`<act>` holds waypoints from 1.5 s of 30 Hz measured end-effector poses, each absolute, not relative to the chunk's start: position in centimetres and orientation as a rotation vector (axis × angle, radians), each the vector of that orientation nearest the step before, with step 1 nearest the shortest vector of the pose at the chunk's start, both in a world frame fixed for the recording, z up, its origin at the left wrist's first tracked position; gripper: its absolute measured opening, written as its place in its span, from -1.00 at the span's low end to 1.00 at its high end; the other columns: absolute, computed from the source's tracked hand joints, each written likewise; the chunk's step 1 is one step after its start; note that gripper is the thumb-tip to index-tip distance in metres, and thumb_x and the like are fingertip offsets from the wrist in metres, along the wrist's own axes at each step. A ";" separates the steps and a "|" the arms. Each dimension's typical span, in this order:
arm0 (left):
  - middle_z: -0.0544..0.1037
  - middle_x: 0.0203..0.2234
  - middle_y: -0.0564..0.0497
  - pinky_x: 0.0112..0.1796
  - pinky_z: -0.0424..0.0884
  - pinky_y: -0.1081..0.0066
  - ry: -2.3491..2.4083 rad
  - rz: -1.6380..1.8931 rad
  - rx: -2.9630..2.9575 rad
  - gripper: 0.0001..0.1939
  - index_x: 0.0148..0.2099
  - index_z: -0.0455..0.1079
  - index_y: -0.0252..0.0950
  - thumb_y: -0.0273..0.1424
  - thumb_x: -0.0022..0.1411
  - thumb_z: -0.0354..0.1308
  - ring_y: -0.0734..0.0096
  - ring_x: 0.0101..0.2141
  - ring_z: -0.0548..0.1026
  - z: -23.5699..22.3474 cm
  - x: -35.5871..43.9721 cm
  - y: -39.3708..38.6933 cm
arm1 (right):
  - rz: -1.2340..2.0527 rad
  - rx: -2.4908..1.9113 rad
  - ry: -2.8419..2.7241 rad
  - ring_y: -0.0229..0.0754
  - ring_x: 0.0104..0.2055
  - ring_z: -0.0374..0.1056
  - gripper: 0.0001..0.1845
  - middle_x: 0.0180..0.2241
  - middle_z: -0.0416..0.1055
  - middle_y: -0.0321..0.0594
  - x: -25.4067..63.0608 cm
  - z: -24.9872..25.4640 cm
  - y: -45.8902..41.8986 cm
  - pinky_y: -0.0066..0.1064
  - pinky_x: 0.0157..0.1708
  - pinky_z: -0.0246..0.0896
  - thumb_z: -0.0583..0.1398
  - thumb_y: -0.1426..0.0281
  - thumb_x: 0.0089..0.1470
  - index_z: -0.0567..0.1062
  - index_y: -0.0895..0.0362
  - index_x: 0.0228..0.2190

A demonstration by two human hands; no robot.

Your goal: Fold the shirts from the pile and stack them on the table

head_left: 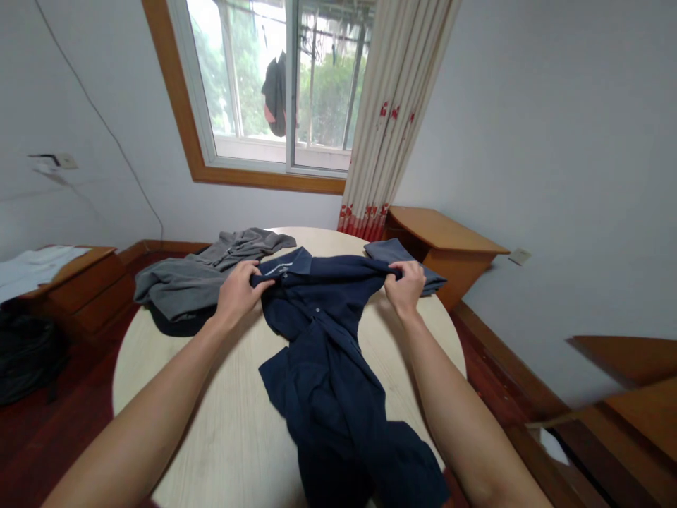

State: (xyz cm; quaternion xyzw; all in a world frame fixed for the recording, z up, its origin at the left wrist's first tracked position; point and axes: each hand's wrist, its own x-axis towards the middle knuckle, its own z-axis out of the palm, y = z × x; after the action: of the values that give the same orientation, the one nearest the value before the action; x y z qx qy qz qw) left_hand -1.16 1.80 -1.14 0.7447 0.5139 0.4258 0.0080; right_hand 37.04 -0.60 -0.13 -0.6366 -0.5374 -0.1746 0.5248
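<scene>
A navy blue collared shirt lies crumpled down the middle of the table, its lower part reaching the near edge. My left hand pinches the shirt near its collar, on the left. With thumb and fingers closed, my right hand grips the dark cloth at the other end of the upper edge. The fabric is stretched between both hands, slightly raised. Buttons show on the front below the collar. Just past my right hand is a folded blue-grey garment. Grey clothes lie heaped beyond my left hand.
The round pale table stands before a window with a curtain. A wooden desk is behind it at right. Left are a low wooden cabinet with white cloth on it and a black bag.
</scene>
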 end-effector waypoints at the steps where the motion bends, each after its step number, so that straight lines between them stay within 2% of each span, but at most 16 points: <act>1: 0.52 -0.02 -0.14 -0.02 0.37 0.18 1.603 1.185 2.311 -0.76 -0.28 0.32 -0.21 -0.19 0.16 0.25 0.05 0.00 0.47 -1.8 -1.0 2.0 | -0.389 -1.589 -1.289 -0.01 -0.16 0.27 -0.81 -0.33 0.44 -0.14 37.3 -0.7 -0.2 -0.15 -0.07 0.15 0.10 0.48 -0.17 0.50 0.11 -0.47; 3: 0.57 -0.14 -0.11 -0.09 0.40 0.19 1.560 0.935 2.270 -0.71 -0.24 0.34 -0.21 -0.16 0.10 0.27 0.06 -0.10 0.52 -3.1 -0.7 2.5 | -0.347 -1.674 -1.294 -0.01 -0.19 0.26 -0.83 -0.37 0.43 -0.16 37.8 -1.4 0.3 -0.16 -0.08 0.13 0.10 0.48 -0.22 0.48 0.10 -0.52; 5: 0.59 -0.22 -0.08 -0.11 0.42 0.19 1.488 0.865 2.192 -0.69 -0.23 0.35 -0.21 -0.14 0.09 0.26 0.08 -0.16 0.54 -3.9 -0.6 3.0 | -0.321 -1.683 -1.273 -0.04 -0.23 0.26 -0.83 -0.39 0.42 -0.18 38.2 -1.5 0.5 -0.18 -0.11 0.14 0.09 0.48 -0.25 0.47 0.10 -0.52; 10: 0.55 0.02 -0.22 -0.03 0.43 0.15 1.178 1.235 2.011 -0.75 -0.28 0.34 -0.24 -0.16 0.17 0.18 0.07 0.00 0.52 -2.6 -0.2 2.7 | -0.376 -1.497 -1.174 -0.07 -0.27 0.30 -0.77 -0.34 0.41 -0.17 38.9 0.0 -0.3 -0.24 -0.17 0.20 0.05 0.52 -0.23 0.43 0.09 -0.45; 15: 0.53 0.02 -0.19 0.08 0.38 0.08 0.977 1.596 2.319 -0.91 -0.25 0.37 -0.26 -0.37 0.24 0.21 0.13 0.08 0.47 0.8 1.4 -0.4 | -0.444 -1.438 -1.364 0.03 -0.14 0.35 -0.75 -0.32 0.47 -0.13 37.4 0.4 -0.9 -0.05 0.03 0.15 0.07 0.55 -0.22 0.46 0.10 -0.46; 17: 0.53 0.00 -0.17 0.09 0.39 0.12 0.840 1.627 2.527 -0.96 -0.19 0.40 -0.26 -0.47 0.29 0.16 0.19 0.06 0.47 1.5 2.4 -2.0 | -0.310 -1.286 -1.561 0.03 -0.09 0.37 -0.72 -0.25 0.50 -0.12 35.8 0.0 -0.9 -0.06 0.06 0.18 0.08 0.54 -0.15 0.51 0.09 -0.38; 20: 0.53 -0.01 -0.18 0.00 0.47 0.23 0.538 1.587 2.786 -0.80 -0.08 0.43 -0.25 -0.58 0.34 0.05 0.27 0.02 0.49 1.9 4.1 -4.3 | -0.030 -1.045 -1.806 0.02 0.04 0.38 -0.59 -0.06 0.49 -0.05 33.3 -0.9 -0.9 -0.09 0.13 0.21 0.12 0.48 -0.06 0.52 0.11 -0.13; 23: 0.55 0.00 -0.19 -0.03 0.49 0.23 0.176 1.521 2.966 -0.73 0.01 0.42 -0.22 -0.57 0.38 0.02 0.26 -0.01 0.51 2.2 5.4 -6.2 | 0.190 -0.933 -1.912 0.06 0.16 0.31 -0.36 0.13 0.39 0.01 31.6 -1.6 -1.0 -0.05 0.21 0.16 0.19 0.40 -0.05 0.39 0.14 0.12; 26: 0.54 0.04 -0.19 0.00 0.49 0.19 0.010 1.472 3.017 -0.70 0.10 0.40 -0.18 -0.54 0.39 0.02 0.24 0.02 0.51 2.3 5.8 -6.8 | 0.388 -0.880 -1.932 0.05 0.16 0.32 -0.25 0.14 0.39 -0.01 31.2 -1.7 -1.4 -0.06 0.18 0.19 0.24 0.36 -0.05 0.29 0.13 0.21; 28: 0.53 0.07 -0.18 0.00 0.49 0.22 0.123 1.484 2.975 -0.65 0.14 0.38 -0.17 -0.56 0.39 0.00 0.26 0.04 0.50 2.0 5.5 -6.1 | 0.479 -0.868 -1.929 0.02 0.04 0.40 -0.35 0.00 0.48 -0.06 31.3 -1.2 -1.6 -0.12 0.08 0.27 0.26 0.33 -0.04 0.37 0.13 0.13; 30: 0.53 0.06 -0.18 0.02 0.49 0.23 0.365 1.475 2.867 -0.63 0.17 0.35 -0.19 -0.55 0.37 0.02 0.26 0.04 0.51 1.5 4.7 -4.8 | 0.519 -0.883 -1.934 -0.03 -0.12 0.44 -0.57 -0.17 0.53 -0.13 31.5 -0.7 -1.9 -0.20 -0.05 0.32 0.28 0.29 -0.02 0.50 0.13 -0.08; 32: 0.54 0.05 -0.18 0.05 0.47 0.21 0.662 1.443 2.704 -0.60 0.21 0.32 -0.24 -0.46 0.34 0.11 0.22 0.04 0.52 0.8 3.7 -3.3 | 0.521 -0.925 -1.931 -0.07 -0.23 0.42 -0.77 -0.31 0.52 -0.20 31.6 -0.2 -2.1 -0.27 -0.16 0.31 0.28 0.25 -0.01 0.52 0.12 -0.30; 34: 0.54 0.06 -0.19 0.07 0.44 0.17 0.912 1.394 2.540 -0.50 0.24 0.31 -0.28 -0.33 0.27 0.22 0.15 0.04 0.52 0.3 2.8 -2.0 | 0.515 -0.973 -1.919 -0.11 -0.30 0.38 -0.80 -0.39 0.48 -0.24 31.6 0.1 -2.2 -0.31 -0.22 0.27 0.27 0.23 0.02 0.50 0.12 -0.40; 39: 0.55 0.05 -0.15 0.03 0.45 0.16 1.077 1.208 2.316 -0.34 0.21 0.38 -0.27 -0.06 0.14 0.28 0.07 -0.01 0.53 0.2 2.0 -0.9 | 0.512 -1.042 -1.801 -0.14 -0.34 0.33 -0.78 -0.42 0.44 -0.29 31.2 -0.4 -2.2 -0.36 -0.30 0.22 0.25 0.20 0.03 0.49 0.11 -0.39; 42: 0.63 -0.14 -0.10 -0.12 0.49 0.26 1.055 1.157 2.234 -0.42 0.04 0.49 -0.29 0.03 0.13 0.24 0.15 -0.19 0.57 0.5 1.9 -0.8 | 0.550 -1.044 -1.719 -0.13 -0.32 0.33 -0.73 -0.40 0.44 -0.28 31.3 -0.8 -2.0 -0.35 -0.30 0.23 0.23 0.15 0.05 0.48 0.11 -0.35; 45: 0.63 -0.29 -0.05 -0.25 0.47 0.34 1.033 1.150 2.203 -0.50 -0.11 0.53 -0.30 0.03 0.16 0.21 0.23 -0.31 0.54 0.6 1.9 -0.9 | 0.565 -1.041 -1.696 -0.10 -0.28 0.35 -0.69 -0.36 0.46 -0.25 31.4 -0.9 -1.7 -0.32 -0.26 0.26 0.23 0.12 0.06 0.49 0.10 -0.31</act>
State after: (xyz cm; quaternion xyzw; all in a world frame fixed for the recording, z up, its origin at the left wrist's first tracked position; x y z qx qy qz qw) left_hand 1.90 -0.91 0.59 0.7979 0.3742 0.4165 0.2232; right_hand 31.45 -1.75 -0.95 -0.4326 -0.7046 0.2348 0.5111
